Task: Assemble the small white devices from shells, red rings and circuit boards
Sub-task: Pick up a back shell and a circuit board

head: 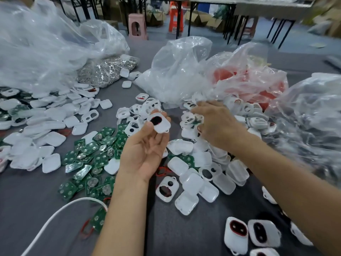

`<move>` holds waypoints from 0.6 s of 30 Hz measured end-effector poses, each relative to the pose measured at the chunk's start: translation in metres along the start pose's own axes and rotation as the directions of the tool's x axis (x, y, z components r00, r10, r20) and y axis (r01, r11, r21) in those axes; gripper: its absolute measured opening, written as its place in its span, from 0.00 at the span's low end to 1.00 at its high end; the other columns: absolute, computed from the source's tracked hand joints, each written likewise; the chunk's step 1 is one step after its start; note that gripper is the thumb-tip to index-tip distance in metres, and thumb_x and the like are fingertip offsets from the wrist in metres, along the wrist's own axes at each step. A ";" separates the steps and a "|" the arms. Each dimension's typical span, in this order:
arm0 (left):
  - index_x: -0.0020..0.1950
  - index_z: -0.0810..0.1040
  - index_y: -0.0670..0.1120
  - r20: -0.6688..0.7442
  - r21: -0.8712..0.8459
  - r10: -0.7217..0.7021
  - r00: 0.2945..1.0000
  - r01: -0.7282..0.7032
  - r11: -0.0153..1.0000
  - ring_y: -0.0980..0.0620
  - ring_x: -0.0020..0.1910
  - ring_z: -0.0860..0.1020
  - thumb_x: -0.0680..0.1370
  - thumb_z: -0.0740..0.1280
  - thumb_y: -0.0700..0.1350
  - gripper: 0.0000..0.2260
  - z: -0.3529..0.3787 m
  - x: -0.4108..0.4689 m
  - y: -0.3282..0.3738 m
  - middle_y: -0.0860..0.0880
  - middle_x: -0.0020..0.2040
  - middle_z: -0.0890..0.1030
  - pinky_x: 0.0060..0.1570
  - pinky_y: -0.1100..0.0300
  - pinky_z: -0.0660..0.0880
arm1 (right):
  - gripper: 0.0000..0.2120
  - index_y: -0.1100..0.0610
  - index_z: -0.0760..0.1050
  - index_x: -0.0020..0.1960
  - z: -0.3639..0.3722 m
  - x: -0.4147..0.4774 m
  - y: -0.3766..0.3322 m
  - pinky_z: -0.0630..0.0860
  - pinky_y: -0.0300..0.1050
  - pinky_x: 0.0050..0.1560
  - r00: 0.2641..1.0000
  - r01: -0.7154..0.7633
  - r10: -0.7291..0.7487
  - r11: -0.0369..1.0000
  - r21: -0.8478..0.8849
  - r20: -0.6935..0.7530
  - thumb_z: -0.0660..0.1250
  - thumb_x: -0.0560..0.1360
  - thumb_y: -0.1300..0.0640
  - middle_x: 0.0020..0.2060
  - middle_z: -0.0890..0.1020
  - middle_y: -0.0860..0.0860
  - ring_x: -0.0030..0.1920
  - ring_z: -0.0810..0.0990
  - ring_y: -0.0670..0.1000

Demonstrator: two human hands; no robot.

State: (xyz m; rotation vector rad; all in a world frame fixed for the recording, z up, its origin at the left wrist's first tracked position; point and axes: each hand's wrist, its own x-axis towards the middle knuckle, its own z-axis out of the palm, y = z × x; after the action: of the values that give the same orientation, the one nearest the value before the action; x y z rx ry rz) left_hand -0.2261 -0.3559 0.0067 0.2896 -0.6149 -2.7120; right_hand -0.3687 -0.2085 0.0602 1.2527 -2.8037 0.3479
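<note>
The left hand (pixel 145 145) pinches a white shell (pixel 160 125), opening upward, long axis lying roughly left-right. Whether the right hand (pixel 215 124) holds anything cannot be told.

L hand (pixel 144 146) | R hand (pixel 218 124) | both bare | forearms (pixel 127 209) bare to frame edge

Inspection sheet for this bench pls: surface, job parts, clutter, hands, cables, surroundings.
Surface: grey-covered table, largely strewn with parts.
Job's things: white shells heaped left and centre; green circuit boards piled centre-left; loose red ring near the front edge; shells with red rings fitted front right.
Clutter: clear plastic bags; bag of red parts; bag of silver metal pieces.
Grippers: left hand holds one shell, opening facing up; right hand reaches into the shell pile, grasp hidden.
Cables: white cable, front left.
Surroundings: pink stool, orange stool, table legs, cartons.
</note>
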 end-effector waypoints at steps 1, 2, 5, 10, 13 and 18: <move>0.56 0.87 0.43 -0.001 -0.004 -0.002 1.000 0.002 1.000 0.47 0.60 0.84 0.78 0.66 0.41 0.12 0.001 0.000 0.000 0.45 0.59 0.86 0.67 0.53 0.76 | 0.21 0.51 0.80 0.67 -0.002 -0.010 0.002 0.61 0.44 0.70 0.996 -0.013 0.017 0.999 0.045 -0.089 0.68 0.76 0.65 0.67 0.80 0.51 0.70 0.72 0.54; 0.56 0.87 0.43 0.000 -0.009 -0.002 1.000 0.002 1.000 0.47 0.60 0.84 0.78 0.66 0.41 0.12 0.002 0.000 0.000 0.45 0.59 0.86 0.67 0.54 0.76 | 0.16 0.51 0.83 0.62 -0.004 -0.020 0.002 0.67 0.45 0.66 0.993 -0.022 0.033 0.995 0.097 -0.112 0.69 0.76 0.63 0.61 0.84 0.50 0.64 0.77 0.53; 0.55 0.87 0.42 0.005 -0.014 -0.003 1.000 0.003 1.000 0.46 0.58 0.85 0.77 0.66 0.40 0.12 0.008 -0.001 -0.003 0.44 0.57 0.86 0.63 0.54 0.79 | 0.06 0.47 0.86 0.51 -0.004 -0.044 -0.005 0.79 0.44 0.51 0.997 -0.046 0.037 0.990 0.133 0.068 0.73 0.75 0.50 0.48 0.86 0.45 0.50 0.83 0.50; 0.55 0.86 0.41 -0.007 0.025 0.007 1.000 -0.007 1.000 0.46 0.57 0.85 0.77 0.66 0.39 0.11 0.012 -0.003 -0.007 0.43 0.56 0.86 0.59 0.55 0.81 | 0.08 0.50 0.85 0.52 0.018 -0.048 -0.020 0.73 0.44 0.49 0.990 -0.116 0.109 0.990 0.079 0.087 0.72 0.76 0.48 0.52 0.80 0.49 0.54 0.81 0.56; 0.55 0.86 0.41 -0.004 0.038 -0.001 1.000 0.002 0.999 0.46 0.57 0.85 0.76 0.67 0.39 0.12 0.012 -0.004 -0.008 0.43 0.57 0.86 0.57 0.55 0.82 | 0.03 0.49 0.86 0.44 0.021 -0.053 -0.015 0.71 0.33 0.36 0.963 -0.255 0.269 0.877 0.408 0.023 0.76 0.72 0.56 0.37 0.82 0.42 0.38 0.80 0.44; 0.57 0.86 0.42 0.024 0.142 -0.055 0.998 0.051 0.989 0.47 0.56 0.85 0.75 0.68 0.39 0.13 0.016 -0.004 -0.017 0.42 0.58 0.86 0.56 0.56 0.82 | 0.09 0.54 0.84 0.37 0.014 -0.078 0.002 0.73 0.42 0.35 0.877 -0.254 0.479 0.411 0.875 0.029 0.78 0.65 0.67 0.28 0.81 0.43 0.28 0.74 0.45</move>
State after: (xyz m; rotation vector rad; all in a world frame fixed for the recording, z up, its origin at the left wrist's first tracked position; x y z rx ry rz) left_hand -0.2319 -0.3342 0.0139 0.3080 -0.8206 -2.7315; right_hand -0.3173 -0.1533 0.0357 0.4627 -2.6406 2.0005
